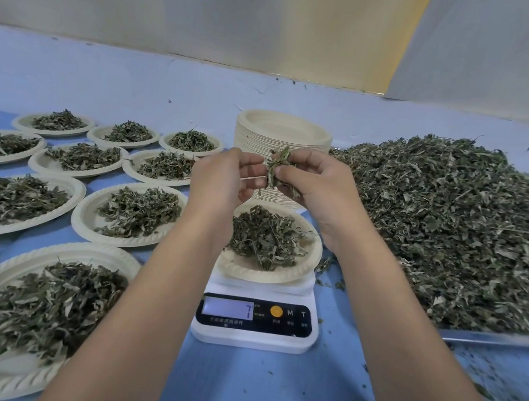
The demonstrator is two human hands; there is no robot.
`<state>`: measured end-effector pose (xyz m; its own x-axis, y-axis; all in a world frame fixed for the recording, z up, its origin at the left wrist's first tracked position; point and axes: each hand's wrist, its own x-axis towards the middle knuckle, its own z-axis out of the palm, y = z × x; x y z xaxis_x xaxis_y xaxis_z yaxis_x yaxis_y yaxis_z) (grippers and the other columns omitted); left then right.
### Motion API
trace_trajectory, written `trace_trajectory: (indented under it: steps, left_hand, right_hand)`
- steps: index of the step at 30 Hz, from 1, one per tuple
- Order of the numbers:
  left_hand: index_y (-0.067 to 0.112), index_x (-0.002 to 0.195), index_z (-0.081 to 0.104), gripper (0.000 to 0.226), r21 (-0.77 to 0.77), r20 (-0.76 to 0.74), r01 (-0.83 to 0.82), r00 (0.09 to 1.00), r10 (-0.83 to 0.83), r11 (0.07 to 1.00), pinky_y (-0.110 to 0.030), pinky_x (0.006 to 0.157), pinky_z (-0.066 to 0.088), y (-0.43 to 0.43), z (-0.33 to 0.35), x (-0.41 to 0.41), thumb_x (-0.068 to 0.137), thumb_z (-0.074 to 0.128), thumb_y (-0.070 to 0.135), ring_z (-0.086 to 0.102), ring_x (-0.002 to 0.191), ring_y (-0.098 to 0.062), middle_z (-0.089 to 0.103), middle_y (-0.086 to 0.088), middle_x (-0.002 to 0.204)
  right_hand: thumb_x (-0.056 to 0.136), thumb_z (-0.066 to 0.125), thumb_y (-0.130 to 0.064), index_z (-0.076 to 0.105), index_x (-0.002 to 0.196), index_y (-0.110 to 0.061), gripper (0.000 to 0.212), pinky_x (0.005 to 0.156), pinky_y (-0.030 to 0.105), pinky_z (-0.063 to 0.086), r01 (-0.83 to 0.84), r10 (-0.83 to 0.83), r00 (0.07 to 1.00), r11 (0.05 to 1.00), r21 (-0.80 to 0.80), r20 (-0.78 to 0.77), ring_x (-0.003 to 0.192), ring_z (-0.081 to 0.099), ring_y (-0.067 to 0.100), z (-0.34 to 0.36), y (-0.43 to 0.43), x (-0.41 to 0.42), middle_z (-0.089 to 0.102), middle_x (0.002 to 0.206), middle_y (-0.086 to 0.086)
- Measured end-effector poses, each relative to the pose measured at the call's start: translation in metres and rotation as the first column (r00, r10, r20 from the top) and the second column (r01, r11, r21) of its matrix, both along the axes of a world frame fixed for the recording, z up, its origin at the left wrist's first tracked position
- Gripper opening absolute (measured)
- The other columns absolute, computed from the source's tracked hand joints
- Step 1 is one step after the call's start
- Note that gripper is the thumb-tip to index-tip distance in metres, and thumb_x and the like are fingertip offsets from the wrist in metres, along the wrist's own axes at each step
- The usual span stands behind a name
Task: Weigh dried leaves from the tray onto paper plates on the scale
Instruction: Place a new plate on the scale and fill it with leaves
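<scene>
A blue table [260, 390] seen from above, through the eyes of a seated worker. On the right, a broad heap of dried leaves [459, 231] fills a metal tray [494, 339]. On the left, many filled paper plates [88, 231] stand in rows. At the back centre is a tall stack of empty plates [248, 142].

In front of the stack sits a white kitchen scale [252, 337]. A single digit on its display [228, 308] looks like a 7. The plate on the scale [316, 250] already carries a loose mound of leaves.

Both bare forearms reach over this plate. The right hand [320, 188] pinches a small tuft of leaves [277, 167] between curled fingers and thumb. The left hand [221, 179] meets it, and its fingertips seem to nip the tuft's edge — probably to tease bits off.

The leaves look feather-light, brittle and crumbly, with thin stems that tangle. They are best taken in small, gentle fingertip pinches — squeezing would likely crush them.
</scene>
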<state>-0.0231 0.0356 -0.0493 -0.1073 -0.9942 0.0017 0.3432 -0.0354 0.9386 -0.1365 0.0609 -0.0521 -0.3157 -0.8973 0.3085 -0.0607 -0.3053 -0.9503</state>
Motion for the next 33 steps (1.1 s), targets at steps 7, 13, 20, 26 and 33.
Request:
trace_trajectory:
  steps: [7, 13, 20, 26, 33]
  left_hand:
    - [0.006, 0.078, 0.063, 0.024, -0.028, 0.031, 0.108, 0.994, -0.107, 0.994, -0.015, 0.050, 0.046, 0.011, -0.001, -0.024, 0.091, 0.042, 0.003, 0.060, 0.048, -0.007, 0.065, 0.000, 0.058]
    - [0.002, 0.075, 0.060, 0.027, -0.018, 0.011, 0.219, 0.976, -0.219, 0.976, -0.017, 0.051, 0.050, 0.025, 0.003, -0.076, 0.093, 0.040, 0.000, 0.062, 0.054, -0.013, 0.064, -0.011, 0.069]
    - [-0.001, 0.089, 0.058, 0.021, 0.085, 0.010, 0.328, 0.944, -0.330, 0.941, -0.017, 0.056, 0.050, 0.044, -0.002, -0.134, 0.096, 0.038, -0.001, 0.058, 0.064, -0.016, 0.060, -0.010, 0.076]
    - [0.003, 0.078, 0.055, 0.022, 0.205, 0.126, 0.436, 0.876, -0.465, 0.876, -0.021, 0.057, 0.045, 0.054, -0.016, -0.143, 0.095, 0.042, -0.001, 0.054, 0.067, -0.021, 0.057, -0.012, 0.079]
    - [-0.006, 0.120, 0.056, 0.030, 0.131, 0.134, 0.383, 0.907, -0.399, 0.914, -0.017, 0.063, 0.049, 0.051, -0.018, -0.131, 0.097, 0.040, 0.004, 0.060, 0.072, -0.016, 0.064, -0.018, 0.105]
  right_hand:
    - [0.081, 0.066, 0.004, 0.068, 0.093, -0.004, 0.014, 0.066, 0.018, 0.054, 0.047, -0.049, 0.998, 0.998, 0.042, 0.043, 0.069, 0.062, 0.010, -0.004, 0.014, -0.032, 0.065, 0.082, 0.008]
    - [0.084, 0.062, 0.005, 0.065, 0.069, -0.016, 0.026, 0.058, 0.016, 0.053, 0.151, -0.160, 0.970, 0.987, 0.061, 0.184, 0.060, 0.063, 0.003, -0.006, 0.038, -0.072, 0.067, 0.062, -0.006]
    - [0.085, 0.061, 0.000, 0.063, 0.072, -0.016, 0.021, 0.061, 0.022, 0.052, 0.348, -0.366, 0.919, 0.928, 0.135, 0.143, 0.069, 0.059, 0.010, -0.015, 0.055, -0.117, 0.063, 0.075, 0.001]
    - [0.082, 0.066, -0.015, 0.066, 0.072, -0.022, 0.012, 0.070, 0.029, 0.048, 0.591, -0.413, 0.768, 0.753, 0.291, -0.490, 0.078, 0.059, 0.022, -0.031, 0.056, -0.139, 0.066, 0.081, 0.005]
    - [0.089, 0.049, -0.002, 0.071, 0.110, -0.016, 0.033, 0.059, 0.028, 0.048, 0.694, -0.375, 0.611, 0.677, 0.243, -0.698, 0.071, 0.058, 0.023, -0.034, 0.061, -0.134, 0.069, 0.104, 0.012]
